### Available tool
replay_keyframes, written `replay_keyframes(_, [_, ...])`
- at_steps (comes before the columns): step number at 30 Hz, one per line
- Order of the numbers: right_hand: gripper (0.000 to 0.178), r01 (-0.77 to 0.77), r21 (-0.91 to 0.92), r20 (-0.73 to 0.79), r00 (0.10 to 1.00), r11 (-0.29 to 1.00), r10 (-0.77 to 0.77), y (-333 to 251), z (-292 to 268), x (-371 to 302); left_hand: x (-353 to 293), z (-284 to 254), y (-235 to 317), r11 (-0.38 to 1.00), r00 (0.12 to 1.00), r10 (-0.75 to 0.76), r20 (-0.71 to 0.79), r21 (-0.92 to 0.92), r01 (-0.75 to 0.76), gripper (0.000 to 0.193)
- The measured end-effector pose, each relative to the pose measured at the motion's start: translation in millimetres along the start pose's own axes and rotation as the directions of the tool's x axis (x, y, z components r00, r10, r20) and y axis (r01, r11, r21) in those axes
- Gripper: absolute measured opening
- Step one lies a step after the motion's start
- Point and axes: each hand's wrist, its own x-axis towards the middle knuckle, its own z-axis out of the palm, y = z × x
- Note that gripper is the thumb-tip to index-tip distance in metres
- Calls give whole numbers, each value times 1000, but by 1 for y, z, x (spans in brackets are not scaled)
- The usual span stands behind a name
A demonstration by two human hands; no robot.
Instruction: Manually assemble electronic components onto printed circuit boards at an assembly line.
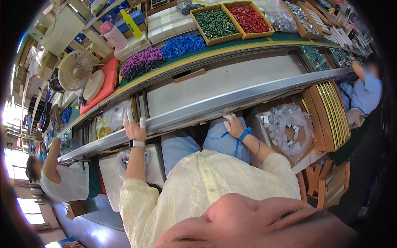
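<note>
Resting left hand (134, 129) and right hand (234, 125) on grey rail (248, 96), clear bag (285, 128) beside.

Left hand (135, 130) reaches toward eleven o'clock, fingers spread and empty; right hand (234, 125) toward one o'clock, fingers curled.

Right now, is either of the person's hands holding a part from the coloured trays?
No: the left hand and right hand both rest empty on the metal rail, away from the trays.

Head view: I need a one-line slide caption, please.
Seated at a conveyor line, left hand and right hand rest on the metal rail, a bag of small grey parts nearby.
</note>
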Motion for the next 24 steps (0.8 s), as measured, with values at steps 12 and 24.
replay_keyframes(12, [23, -144, 109, -82, 985, 984, 153, -2, 8, -15, 1, -6, 8, 999, 999, 31, -17, -16, -31, 67])
replay_keyframes(24, [37, -601, 496, 76, 749, 627, 658, -65, -22, -86, 3, -6, 5, 998, 997, 55, -51, -32, -57, 66])
